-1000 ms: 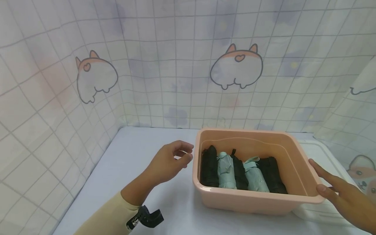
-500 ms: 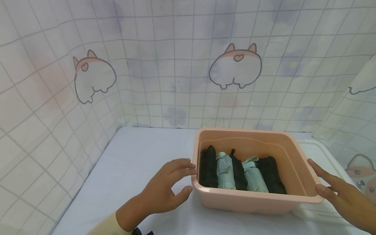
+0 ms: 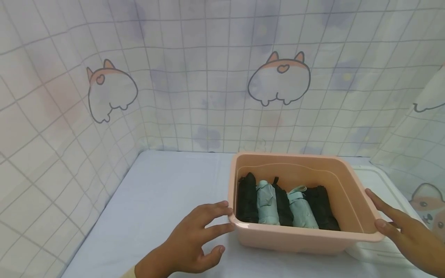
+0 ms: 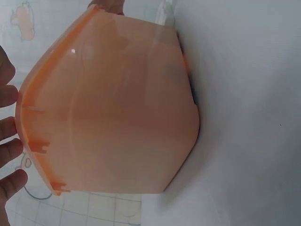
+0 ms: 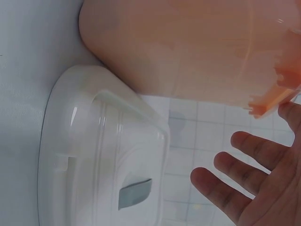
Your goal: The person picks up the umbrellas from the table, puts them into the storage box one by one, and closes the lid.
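Observation:
A peach plastic storage bin [image 3: 278, 239] stands on the white table, right of the middle. Folded umbrellas lie side by side in it: a black umbrella [image 3: 247, 199], a mint-green umbrella [image 3: 267, 204], a narrower black one, another mint-green umbrella [image 3: 302, 210] and a black umbrella [image 3: 321, 208] at the right. My left hand [image 3: 194, 239] is at the bin's front left corner, its spread fingertips against the rim. On the opposite side, my right hand [image 3: 411, 235] touches the right rim with index finger and thumb, while its other fingers extend below the rim in the right wrist view.
A white lid [image 5: 127, 141] with a grey latch [image 5: 135, 194] lies on the table at the bin's right, partly behind it in the head view. Gridded curtains [image 3: 208, 96] with cartoon corgi prints hang behind and along both sides of the table [image 3: 167, 181].
My left hand has come down and toward me along the bin's left side, its fingers spreading from a loose curl to meet the rim. The right hand and the bin stay put.

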